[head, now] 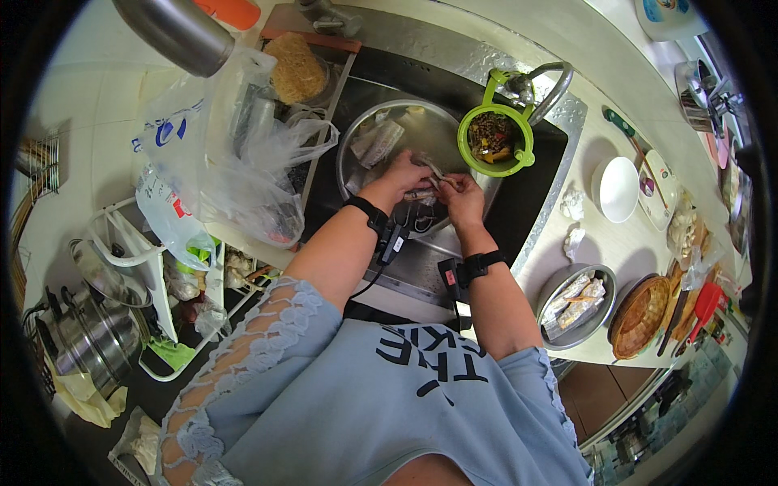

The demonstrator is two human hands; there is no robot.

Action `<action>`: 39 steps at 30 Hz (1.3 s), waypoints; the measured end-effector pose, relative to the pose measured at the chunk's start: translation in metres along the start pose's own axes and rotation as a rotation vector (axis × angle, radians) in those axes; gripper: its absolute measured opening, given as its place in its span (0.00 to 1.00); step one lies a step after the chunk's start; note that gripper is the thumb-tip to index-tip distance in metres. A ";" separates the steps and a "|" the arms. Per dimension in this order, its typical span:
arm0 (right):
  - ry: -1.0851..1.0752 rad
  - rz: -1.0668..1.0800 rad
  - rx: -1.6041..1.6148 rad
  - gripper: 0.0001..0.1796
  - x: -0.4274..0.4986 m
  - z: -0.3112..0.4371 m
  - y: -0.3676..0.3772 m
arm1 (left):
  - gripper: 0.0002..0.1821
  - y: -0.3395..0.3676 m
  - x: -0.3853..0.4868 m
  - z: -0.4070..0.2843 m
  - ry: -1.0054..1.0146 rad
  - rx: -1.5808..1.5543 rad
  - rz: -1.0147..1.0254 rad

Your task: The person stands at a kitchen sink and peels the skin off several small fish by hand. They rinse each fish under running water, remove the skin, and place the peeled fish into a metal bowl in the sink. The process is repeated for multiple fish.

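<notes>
Over a round metal basin (pixel 347 130) in the sink, both my hands grip a piece of silvery fish (pixel 433 171). My left hand (pixel 406 176) holds its left side, and my right hand (pixel 462 197) pinches the other end between thumb and fingers. Cloudy water fills the basin, where more cut fish pieces (pixel 382 144) lie at the left. Dark looped handles (pixel 423 223), possibly of scissors, show at the near rim below my hands. To the right, a metal bowl (pixel 550 285) on the counter contains several fish pieces (pixel 574 304).
A green strainer (pixel 527 159) with food scraps hangs by the faucet (pixel 556 91), close to the basin's right. Plastic bags (pixel 243 176) crowd the left side. On the right counter are a white bowl (pixel 615 188), a knife (pixel 620 124), crumpled tissues (pixel 572 243) and a wicker basket (pixel 638 319).
</notes>
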State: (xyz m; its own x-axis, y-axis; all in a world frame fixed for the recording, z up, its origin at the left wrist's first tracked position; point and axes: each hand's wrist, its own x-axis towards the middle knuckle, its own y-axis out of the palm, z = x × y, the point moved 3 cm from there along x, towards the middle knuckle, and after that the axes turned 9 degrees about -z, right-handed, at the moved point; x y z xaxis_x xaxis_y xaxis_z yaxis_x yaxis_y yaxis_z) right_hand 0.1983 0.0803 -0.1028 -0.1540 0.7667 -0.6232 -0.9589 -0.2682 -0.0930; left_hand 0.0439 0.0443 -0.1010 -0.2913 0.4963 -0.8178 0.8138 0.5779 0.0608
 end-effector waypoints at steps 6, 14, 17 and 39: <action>-0.098 -0.043 -0.186 0.11 0.008 -0.007 -0.003 | 0.26 0.000 0.002 0.000 -0.014 -0.031 0.021; -0.044 -0.075 -0.061 0.11 0.006 -0.007 -0.003 | 0.25 -0.002 0.000 -0.001 0.071 0.054 -0.021; -0.059 -0.059 -0.090 0.11 0.004 -0.002 -0.002 | 0.24 -0.002 0.001 -0.001 0.042 -0.027 -0.012; -0.243 -0.287 -0.368 0.11 -0.010 0.019 -0.009 | 0.18 0.002 -0.008 -0.002 0.092 0.018 -0.177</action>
State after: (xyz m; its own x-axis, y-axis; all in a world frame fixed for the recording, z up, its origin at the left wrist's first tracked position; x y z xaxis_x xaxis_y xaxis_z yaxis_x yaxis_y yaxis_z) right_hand 0.2037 0.0862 -0.0816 0.0095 0.9407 -0.3392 -0.8301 -0.1817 -0.5272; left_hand 0.0468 0.0433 -0.0933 -0.4748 0.4459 -0.7588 0.7545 0.6501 -0.0901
